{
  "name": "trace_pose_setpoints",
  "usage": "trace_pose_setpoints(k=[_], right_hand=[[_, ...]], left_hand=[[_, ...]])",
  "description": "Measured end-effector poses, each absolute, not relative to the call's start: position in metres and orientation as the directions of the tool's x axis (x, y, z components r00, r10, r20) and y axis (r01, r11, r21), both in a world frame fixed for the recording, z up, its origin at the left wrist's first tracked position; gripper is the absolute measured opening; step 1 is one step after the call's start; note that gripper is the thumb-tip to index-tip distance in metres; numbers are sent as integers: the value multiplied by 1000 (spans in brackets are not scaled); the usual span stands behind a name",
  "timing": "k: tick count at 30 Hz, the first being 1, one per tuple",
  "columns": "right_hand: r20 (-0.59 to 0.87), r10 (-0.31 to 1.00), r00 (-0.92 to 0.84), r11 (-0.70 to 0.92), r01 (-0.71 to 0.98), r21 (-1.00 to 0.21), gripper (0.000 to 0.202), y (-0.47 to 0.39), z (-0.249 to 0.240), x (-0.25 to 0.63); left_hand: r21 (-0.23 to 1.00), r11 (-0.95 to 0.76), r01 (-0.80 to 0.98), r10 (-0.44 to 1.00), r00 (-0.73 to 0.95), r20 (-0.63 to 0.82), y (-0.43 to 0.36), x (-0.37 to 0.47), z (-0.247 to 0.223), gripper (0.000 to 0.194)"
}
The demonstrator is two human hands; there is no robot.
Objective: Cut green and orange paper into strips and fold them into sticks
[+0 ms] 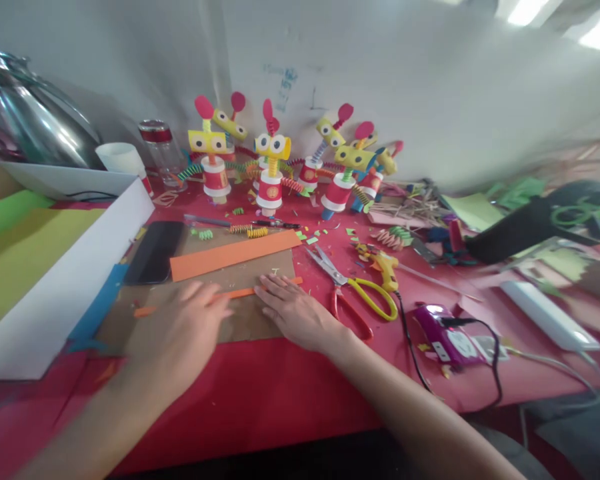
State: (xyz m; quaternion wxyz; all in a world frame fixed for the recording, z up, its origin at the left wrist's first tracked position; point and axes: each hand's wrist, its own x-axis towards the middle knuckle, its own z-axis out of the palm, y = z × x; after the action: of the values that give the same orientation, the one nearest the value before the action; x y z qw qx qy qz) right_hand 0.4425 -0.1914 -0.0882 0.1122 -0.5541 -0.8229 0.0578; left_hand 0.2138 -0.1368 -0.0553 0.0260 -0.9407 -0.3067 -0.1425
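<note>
A narrow orange paper strip [237,293] lies across the brown cardboard [250,327]. My right hand [295,310] rests flat near its right end, fingers stretched out and holding nothing. Over the strip's left part is my left hand [185,327], smeared by motion; whether its fingers grip the paper is unclear. Just beyond both hands lies a wider orange paper piece [235,255], slanting up to the right. Scissors [335,270] with partly spread blades and pliers with red handles [347,313] lie right of my right hand.
A white box [95,247] with coloured paper and a dark phone [155,252] are at left. Several paper-cup figures [270,190] line the wall. To the right are a yellow glue gun [385,267], its cord, a purple device [447,337] and a white power strip [550,313].
</note>
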Motion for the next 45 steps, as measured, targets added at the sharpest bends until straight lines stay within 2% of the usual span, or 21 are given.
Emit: trace_pose_setpoints(k=[3, 5, 6, 9, 13, 19, 23, 26, 30, 34, 38, 39, 42, 45], right_hand=[[164, 918, -361, 391, 893, -223, 42, -191, -89, 443], [167, 908, -385, 416, 878, -236, 41, -189, -88, 449], [164, 905, -393, 423, 873, -244, 42, -189, -87, 454], [160, 925, -343, 374, 894, -248, 39, -189, -82, 474], [193, 954, -230, 266, 946, -187, 31, -194, -74, 494], [329, 943, -58, 97, 990, -104, 33, -193, -71, 492], [320, 944, -85, 130, 984, -121, 34, -187, -76, 482], [392, 916, 83, -43, 993, -109, 36, -184, -78, 478], [311, 950, -32, 70, 992, -110, 36, -184, -78, 477], [372, 919, 130, -103, 991, -90, 37, -190, -75, 479], [257, 946, -197, 227, 969, -93, 33, -198, -73, 482], [255, 949, -184, 212, 973, -88, 31, -199, -73, 482], [335, 942, 33, -13, 998, -61, 32, -199, -75, 482], [295, 955, -41, 59, 997, -51, 31, -197, -78, 480]], left_hand=[[375, -806, 457, 569, 774, 278, -121, 269, -64, 33], [513, -749, 419, 606, 746, 276, -111, 285, -77, 26], [535, -737, 414, 612, 745, 267, -109, 287, -83, 22], [507, -758, 409, 592, 758, 274, -106, 284, -92, 13], [500, -753, 426, 603, 751, 269, -107, 281, -89, 16], [519, -713, 471, 667, 684, 296, -107, 281, -91, 16], [478, -725, 495, 663, 691, 290, -108, 275, -93, 18], [430, -739, 519, 657, 696, 289, -106, 273, -92, 18], [435, -729, 529, 663, 703, 258, -103, 274, -92, 13], [467, -697, 544, 687, 692, 220, -104, 275, -92, 15], [472, -681, 560, 715, 649, 261, -104, 275, -93, 12], [468, -680, 564, 718, 640, 272, -104, 275, -93, 12], [448, -692, 566, 709, 649, 276, -103, 276, -95, 13], [429, -706, 564, 698, 657, 285, -103, 276, -97, 15]])
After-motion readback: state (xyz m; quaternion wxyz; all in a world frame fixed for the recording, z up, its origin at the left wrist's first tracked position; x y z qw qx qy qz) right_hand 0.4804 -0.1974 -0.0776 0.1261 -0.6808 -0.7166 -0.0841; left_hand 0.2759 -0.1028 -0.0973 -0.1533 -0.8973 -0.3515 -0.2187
